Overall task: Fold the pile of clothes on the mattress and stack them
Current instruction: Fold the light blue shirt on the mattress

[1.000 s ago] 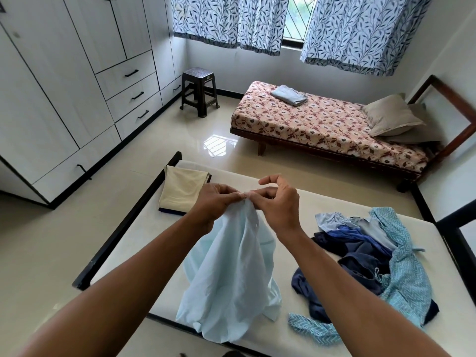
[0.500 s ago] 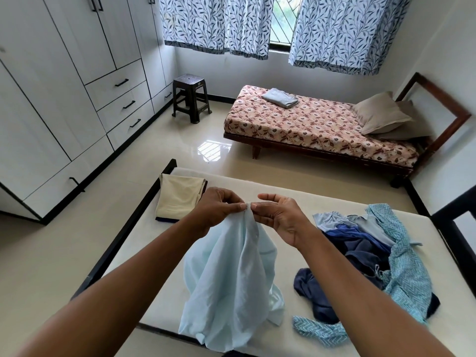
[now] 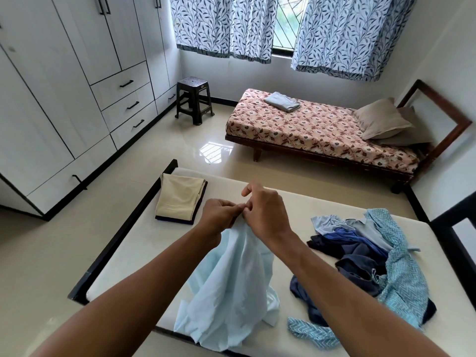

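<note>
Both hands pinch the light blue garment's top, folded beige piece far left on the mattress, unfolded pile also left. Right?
One slip: in the head view the unfolded pile lies on the right of the mattress, not the left. The left hand and right hand pinch the light blue garment at its top, and the folded beige piece sits far left.

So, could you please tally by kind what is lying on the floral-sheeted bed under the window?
Tan fabric pillows: 2
Folded grey cloth: 1
Total: 3
</note>
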### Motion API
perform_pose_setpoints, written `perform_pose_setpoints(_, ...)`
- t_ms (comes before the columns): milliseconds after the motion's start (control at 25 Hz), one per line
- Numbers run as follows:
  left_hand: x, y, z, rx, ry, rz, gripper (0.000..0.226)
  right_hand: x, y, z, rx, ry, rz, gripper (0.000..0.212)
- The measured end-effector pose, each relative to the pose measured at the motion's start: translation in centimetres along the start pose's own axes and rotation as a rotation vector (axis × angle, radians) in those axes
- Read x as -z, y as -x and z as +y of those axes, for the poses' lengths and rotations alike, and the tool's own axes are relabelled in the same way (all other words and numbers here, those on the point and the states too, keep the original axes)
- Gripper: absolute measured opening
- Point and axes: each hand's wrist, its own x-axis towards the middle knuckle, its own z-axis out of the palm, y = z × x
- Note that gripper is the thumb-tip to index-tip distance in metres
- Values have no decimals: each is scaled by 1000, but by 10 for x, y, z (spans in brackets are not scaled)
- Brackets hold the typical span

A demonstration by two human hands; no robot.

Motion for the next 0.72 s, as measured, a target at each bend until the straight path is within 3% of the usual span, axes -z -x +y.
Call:
perform_pose_setpoints(80,-2,4,-4,-21,-9,47,18,-2,5,-4,30,-4,20,29)
perform_pose_setpoints(160,-1,8,-5,-93,-120,80,16,1,4,-3,-165,-164,22,29)
perform_pose_setpoints(320,2,10,-1,-233,-317,67,16,18,-5,5,-866,-1023,-198,49)
perform_pose_setpoints(400,5,10,1,-246,-307,25,16,23,-5,10,-998,-1281,-261,54)
perform_pose_setpoints(560,11,12,1,-176,-160,-133,14,27,-3,17,-965,-1300,-350,57)
perform_pose_setpoints(720,9,4,13,-138,-122,-124,17,23,0,26,-779,-972,-368,56)
